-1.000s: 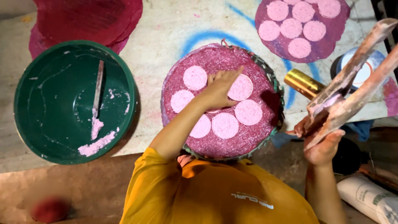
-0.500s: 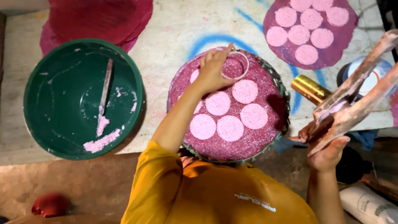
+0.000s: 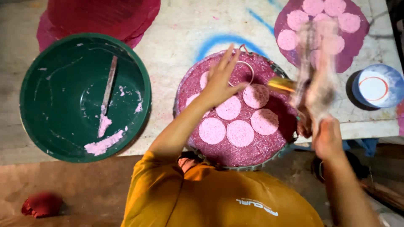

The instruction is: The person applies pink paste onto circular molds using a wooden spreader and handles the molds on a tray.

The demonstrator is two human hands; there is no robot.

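I saw a pale stone table w/ blue paint marks, brown floor below. Left hand lay flat, fingers spread, holding nothing, on the round pink tray by a metal ring. Right hand gripped blurry pink strips, which had swung up over the tray since before.

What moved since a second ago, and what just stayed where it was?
The left hand lifted off the pink discs and now hovers open over the metal ring, farther up the round tray. The right hand swung its pink-stained tool upright; it shows blurred. The green basin with its stick stayed put.
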